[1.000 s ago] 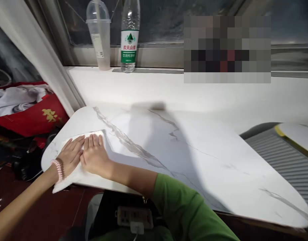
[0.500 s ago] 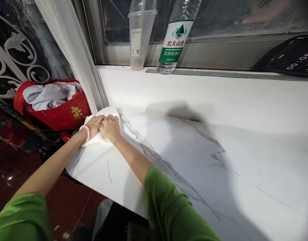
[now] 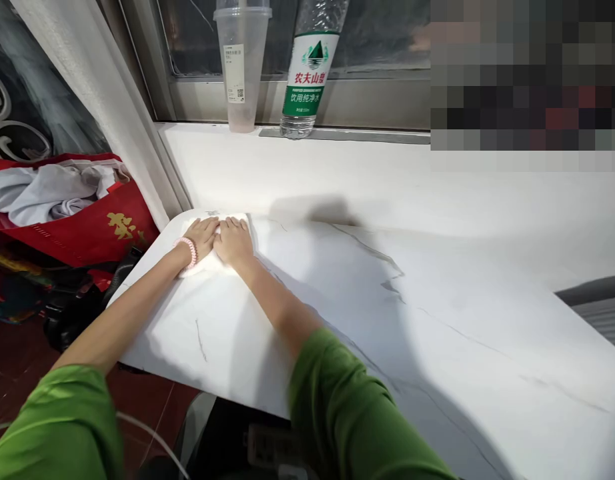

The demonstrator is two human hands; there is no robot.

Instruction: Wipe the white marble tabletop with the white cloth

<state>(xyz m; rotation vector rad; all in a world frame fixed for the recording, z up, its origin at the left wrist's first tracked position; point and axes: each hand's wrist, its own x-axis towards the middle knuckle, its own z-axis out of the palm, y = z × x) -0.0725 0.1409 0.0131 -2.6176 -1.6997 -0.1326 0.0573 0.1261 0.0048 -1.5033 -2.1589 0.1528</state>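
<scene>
Both my hands press side by side on a white cloth (image 3: 205,267) spread on the white marble-patterned table (image 3: 307,300), near its far left corner. My left hand (image 3: 203,237), with a pink coiled band at the wrist, lies with its fingers stretched out over the cloth. Beside it, almost touching, my right hand (image 3: 233,241) rests palm down, fingers extended and slightly bent at the tips. Some of the cloth is hidden beneath my palms. Dark grey veins run across the tabletop to the right of my right hand.
On the window ledge stand a clear lidded plastic cup (image 3: 242,67) and a water bottle (image 3: 310,73) with a green-and-white label. Left of the table are a white curtain (image 3: 97,100) and a red bag (image 3: 87,233) stuffed with pale fabric. A pixelated patch covers the upper right.
My hands have slid the cloth right along the tabletop, away from the left edge and over the start of a grey vein. The view has also turned slightly right.
</scene>
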